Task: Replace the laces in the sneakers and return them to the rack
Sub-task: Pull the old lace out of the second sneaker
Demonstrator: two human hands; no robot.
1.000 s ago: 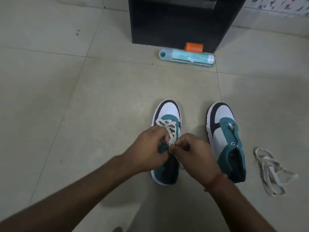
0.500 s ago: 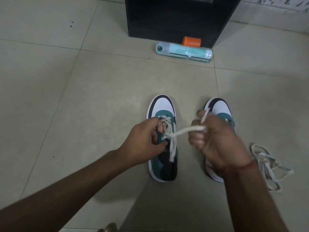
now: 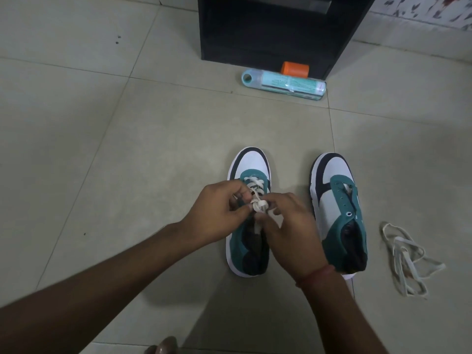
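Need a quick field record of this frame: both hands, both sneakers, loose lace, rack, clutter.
left hand: pinches the white lace over the left sneaker
right hand: pinches the same lace
left sneaker: on floor, lace threaded through the front eyelets, being tied or tightened
right sneaker: on floor, eyelets unlaced
loose lace: heaped on the tiles right of the right sneaker, apart from it
rack: black, beyond the sneakers
clutter: teal tube lying at the rack's base, orange item behind it
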